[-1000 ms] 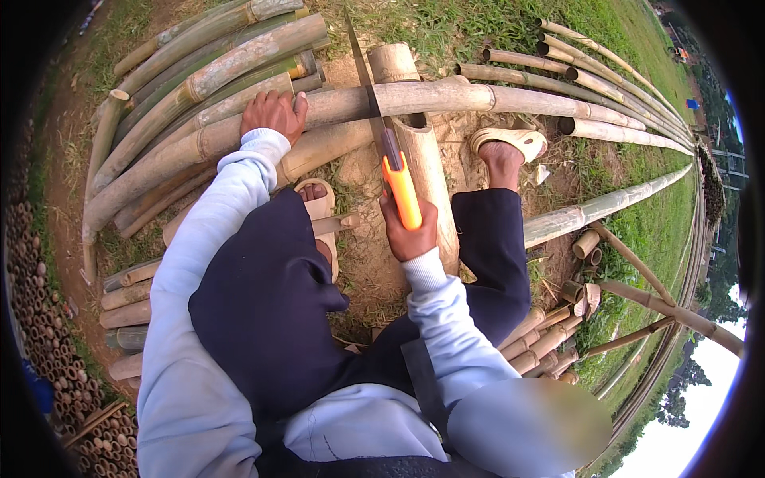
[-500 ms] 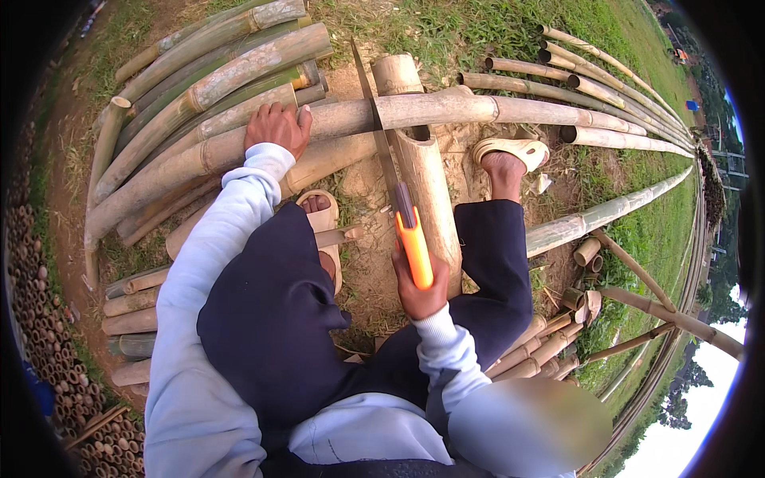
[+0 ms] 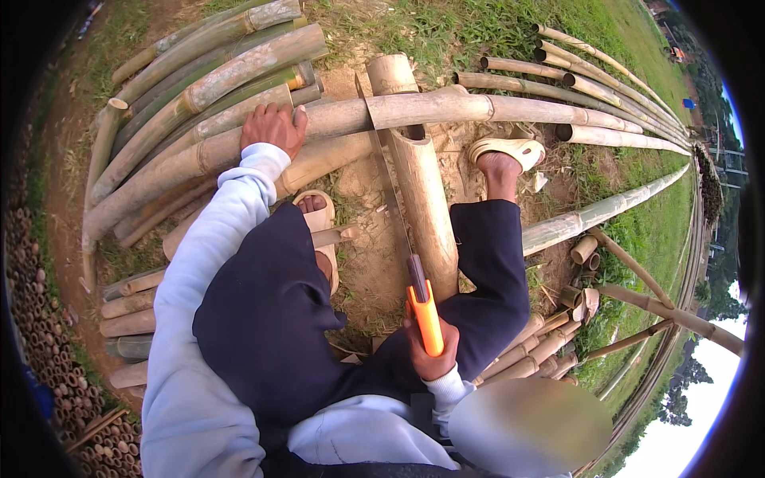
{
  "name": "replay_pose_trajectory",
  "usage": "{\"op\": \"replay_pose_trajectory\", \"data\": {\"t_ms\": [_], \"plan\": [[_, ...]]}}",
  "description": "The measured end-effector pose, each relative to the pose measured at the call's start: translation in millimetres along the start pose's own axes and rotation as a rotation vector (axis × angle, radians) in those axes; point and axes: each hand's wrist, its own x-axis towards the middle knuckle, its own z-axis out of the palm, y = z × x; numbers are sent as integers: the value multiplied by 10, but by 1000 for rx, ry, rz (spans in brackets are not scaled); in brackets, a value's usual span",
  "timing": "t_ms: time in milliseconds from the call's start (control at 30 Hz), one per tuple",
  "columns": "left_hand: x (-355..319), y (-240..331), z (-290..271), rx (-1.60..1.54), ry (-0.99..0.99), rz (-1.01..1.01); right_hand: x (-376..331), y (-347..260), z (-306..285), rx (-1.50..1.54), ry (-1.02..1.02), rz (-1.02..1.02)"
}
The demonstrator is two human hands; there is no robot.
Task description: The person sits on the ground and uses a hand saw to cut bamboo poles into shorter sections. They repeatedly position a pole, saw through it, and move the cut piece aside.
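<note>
A long pale bamboo pole (image 3: 454, 109) lies crosswise in front of me, over a thicker bamboo length (image 3: 429, 195) on the ground. My left hand (image 3: 275, 130) is closed over the top of the pole, left of the blade. My right hand (image 3: 435, 350) grips the orange handle of a hand saw (image 3: 427, 319), low and near my right thigh. The saw blade stretches away from me, its far part against the pole just left of the supporting length. How deep it sits in the pole cannot be made out.
Stacked bamboo poles (image 3: 207, 88) lie at the far left, more poles (image 3: 574, 72) at the far right. Short cut pieces lie beside both legs. My sandalled feet (image 3: 510, 155) straddle the supporting length. Bamboo rings (image 3: 48, 319) pile up at the left rim.
My right hand has drawn the saw back toward my body, so less blade shows beyond the pole. My left hand stays on the pole.
</note>
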Motion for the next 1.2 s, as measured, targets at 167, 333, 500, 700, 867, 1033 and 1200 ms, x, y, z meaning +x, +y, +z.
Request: {"op": "replay_pose_trajectory", "data": {"t_ms": [167,333,500,700,867,1033,1200], "plan": [[28,126,-44,-28,23,48,1948,-29,710,95,37,-156],[27,-40,25,-33,21,24,932,335,499,33,-17,-35],[-32,-24,-13,-5,-18,-15,-348,227,-2,-3,-28,14],[54,124,-13,-47,21,41,1752,249,726,134,60,-159],[91,-3,-62,-22,10,7,1141,301,569,108,53,-127],[-26,-29,5,-16,14,-12,-530,89,-154,-102,-86,107],[-15,26,24,-9,10,8,829,256,289,11,-32,-5]]}}
